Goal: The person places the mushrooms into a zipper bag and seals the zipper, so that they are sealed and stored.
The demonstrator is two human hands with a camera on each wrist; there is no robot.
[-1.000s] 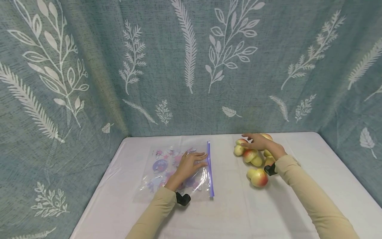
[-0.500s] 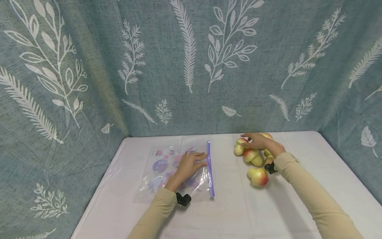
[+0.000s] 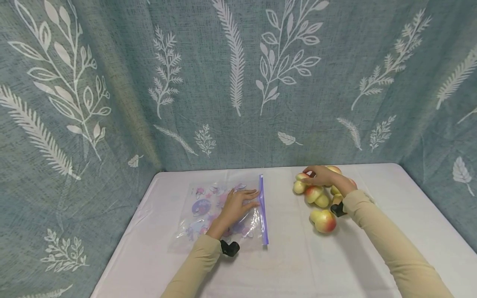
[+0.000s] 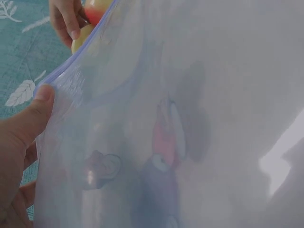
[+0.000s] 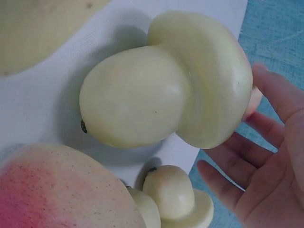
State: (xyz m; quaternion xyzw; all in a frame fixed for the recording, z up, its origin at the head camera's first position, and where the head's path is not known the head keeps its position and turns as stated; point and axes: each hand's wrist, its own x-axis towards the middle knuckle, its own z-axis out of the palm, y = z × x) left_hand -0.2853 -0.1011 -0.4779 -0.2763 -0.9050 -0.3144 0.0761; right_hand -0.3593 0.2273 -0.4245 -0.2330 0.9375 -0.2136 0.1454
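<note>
A clear zip bag [image 3: 201, 207] with pink and purple prints lies flat on the table, its purple slider edge to the right. My left hand [image 3: 234, 207] rests on it, fingers extended and apart, their tips at the zip edge; in the left wrist view the thumb [image 4: 45, 95] touches that edge. At the back right, my right hand [image 3: 322, 176] grips a yellow-red pear [image 3: 299, 187] at its thick end. In the right wrist view this pear [image 5: 137, 95] has a dark stem at its narrow end, and some fingertips are hidden behind it.
Several more pears surround the right hand: one pear [image 3: 317, 197] close in front, another pear [image 3: 323, 221] nearest the person, and a pear [image 3: 334, 169] behind the wrist. A leaf-patterned curtain [image 3: 238, 136] rises behind the white table [image 3: 287, 265].
The right thumb and fingers have drawn closer around the pear at the back. My left hand and the bag stay in place.
</note>
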